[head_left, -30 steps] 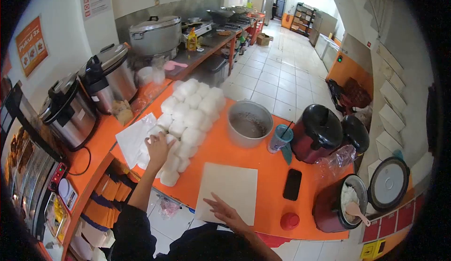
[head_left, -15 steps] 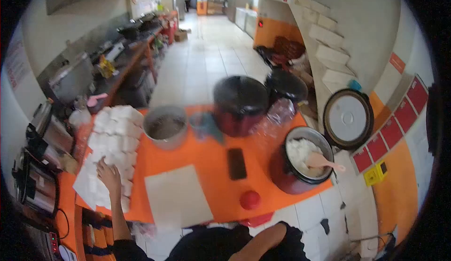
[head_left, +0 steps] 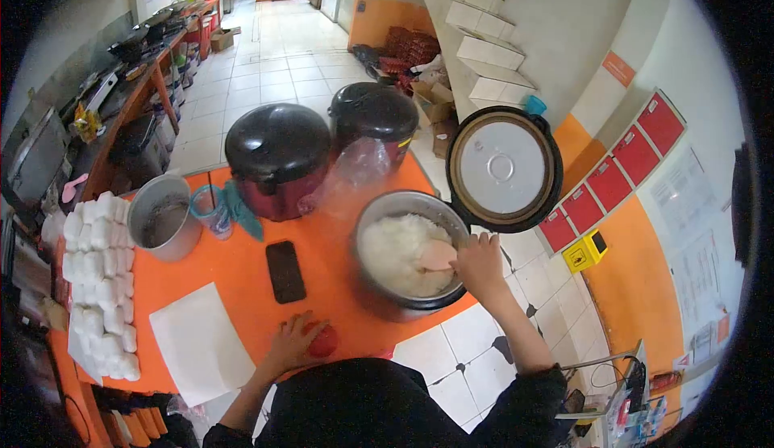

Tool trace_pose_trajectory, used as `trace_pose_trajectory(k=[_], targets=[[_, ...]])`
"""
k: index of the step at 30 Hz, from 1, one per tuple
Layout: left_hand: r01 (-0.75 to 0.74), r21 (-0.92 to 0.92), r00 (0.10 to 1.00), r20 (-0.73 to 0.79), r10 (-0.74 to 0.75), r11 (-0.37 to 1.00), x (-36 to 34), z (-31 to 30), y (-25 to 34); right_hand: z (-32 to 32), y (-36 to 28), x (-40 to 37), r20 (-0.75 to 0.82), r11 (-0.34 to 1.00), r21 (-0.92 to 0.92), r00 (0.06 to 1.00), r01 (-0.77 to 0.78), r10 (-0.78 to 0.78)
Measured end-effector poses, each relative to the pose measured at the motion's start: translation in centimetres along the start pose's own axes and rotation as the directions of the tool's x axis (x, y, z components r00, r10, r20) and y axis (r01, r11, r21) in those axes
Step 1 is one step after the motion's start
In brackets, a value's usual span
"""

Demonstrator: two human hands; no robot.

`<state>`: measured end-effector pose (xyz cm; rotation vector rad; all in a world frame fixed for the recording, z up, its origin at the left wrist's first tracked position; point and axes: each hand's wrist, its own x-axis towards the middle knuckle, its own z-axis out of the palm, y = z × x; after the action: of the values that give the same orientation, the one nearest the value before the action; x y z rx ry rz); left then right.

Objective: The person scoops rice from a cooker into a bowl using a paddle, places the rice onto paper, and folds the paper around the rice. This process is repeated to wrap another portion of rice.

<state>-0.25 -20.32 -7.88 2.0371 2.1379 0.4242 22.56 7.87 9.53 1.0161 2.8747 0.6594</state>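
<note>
My right hand point(head_left: 481, 267) is closed round the handle of a pink rice paddle point(head_left: 436, 255), whose blade rests on white rice point(head_left: 395, 246) in the open cooker point(head_left: 375, 307). At the table's near edge my left hand point(head_left: 292, 343) has its fingers spread, touching the side of a round red object point(head_left: 322, 340). Left of that hand lies a white paper sheet point(head_left: 200, 339). A black phone point(head_left: 285, 271) lies flat between the sheet and the cooker. White wrapped bundles point(head_left: 101, 275) stand in rows at the far left.
Two closed dark cookers point(head_left: 278, 146) point(head_left: 375, 114) stand at the table's back, beside a clear plastic bag point(head_left: 355, 176). A metal pot point(head_left: 164, 218), a cup point(head_left: 211, 210) and a teal cloth point(head_left: 243, 210) are at the back left. The raised lid point(head_left: 501, 168) stands behind the rice cooker.
My left hand has moved right from the white bundles to the red object. My right hand has come up to the paddle and taken its handle. The view has turned right.
</note>
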Motion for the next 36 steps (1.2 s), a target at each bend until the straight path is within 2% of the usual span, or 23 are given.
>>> trace_pose_trajectory(k=[2,3,6,7,9,10,11,12,13,14,16,18,19,22,25,29,31,34,36], targets=[[0.037,0.013,0.997,0.061,-0.038,0.999,0.5,1.8,0.2,3.8,1.1,0.4,0.006,0.99,-0.143,1.0,0.008,-0.008],[0.061,0.017,0.994,0.092,-0.062,0.998,0.8,2.2,0.1,4.2,1.3,0.8,-0.072,0.983,-0.181,0.997,0.024,-0.038],[0.108,-0.16,0.975,0.209,-0.073,0.981,1.2,2.3,-1.1,3.8,3.0,1.8,0.11,0.975,-0.071,0.973,0.211,-0.203],[0.128,-0.288,0.98,0.184,-0.077,0.949,1.9,0.8,-0.8,4.2,4.1,2.3,0.11,0.969,0.082,0.964,0.234,-0.242],[0.151,-0.525,0.987,0.134,-0.094,0.838,3.0,-2.9,-0.5,3.6,6.3,4.1,0.176,0.875,0.409,0.918,0.26,-0.355],[0.119,-0.697,0.985,-0.009,-0.175,0.707,3.7,-3.8,0.1,2.7,7.1,5.3,0.192,0.791,0.56,0.89,0.246,-0.413],[0.048,-0.831,0.95,-0.132,-0.281,0.554,4.6,-4.5,1.0,1.6,7.5,6.5,0.186,0.765,0.567,0.858,0.305,-0.48],[-0.056,-0.92,0.886,-0.226,-0.405,0.389,5.3,-4.8,1.5,1.9,7.5,7.5,0.197,0.78,0.532,0.848,0.329,-0.492],[-0.049,-0.961,0.814,-0.197,-0.546,0.273,5.6,-2.3,1.3,2.5,7.4,8.5,0.209,0.793,0.496,0.838,0.353,-0.504],[-0.06,-0.986,0.726,-0.15,-0.671,0.155,5.9,3.2,0.5,3.3,7.2,9.4,0.22,0.805,0.459,0.829,0.377,-0.514],[-0.22,-0.975,0.576,-0.141,-0.805,0.013,8.3,16.7,-1.6,5.8,5.7,10.5,0.269,0.793,0.502,0.809,0.346,-0.523],[-0.333,-0.942,0.425,-0.11,-0.899,-0.043,13.0,18.2,-1.2,7.3,3.8,10.9,0.292,0.81,0.492,0.817,0.318,-0.498],[-0.32,-0.944,0.323,-0.025,-0.946,-0.084,16.0,12.9,0.0,6.8,3.7,11.3,0.342,0.817,0.513,0.811,0.262,-0.475],[-0.498,-0.866,0.537,-0.265,-0.801,-0.048,18.2,6.2,5.0,8.0,3.3,11.3,0.306,0.723,0.657,0.801,0.214,-0.515],[-0.388,-0.917,0.525,-0.302,-0.795,0.092,18.1,4.4,4.8,8.3,1.7,12.0,0.618,0.798,0.602,0.64,-0.013,-0.456],[-0.267,-0.924,0.512,-0.377,-0.772,0.274,18.2,3.1,4.4,11.0,0.4,10.8,0.334,0.529,0.848,0.757,0.019,-0.562],[-0.233,-0.931,0.498,-0.362,-0.788,0.28,18.3,2.7,4.6,10.8,-0.3,10.2,0.211,0.366,0.93,0.791,0.017,-0.574],[-0.162,-0.956,0.45,-0.292,-0.844,0.245,18.2,2.6,5.4,6.9,-0.5,8.8,0.135,0.646,0.727,0.874,0.233,-0.467],[-0.132,-0.968,0.418,-0.251,-0.873,0.215,18.4,2.3,5.7,5.3,-0.5,8.1,0.222,0.673,0.705,0.832,0.224,-0.509]])
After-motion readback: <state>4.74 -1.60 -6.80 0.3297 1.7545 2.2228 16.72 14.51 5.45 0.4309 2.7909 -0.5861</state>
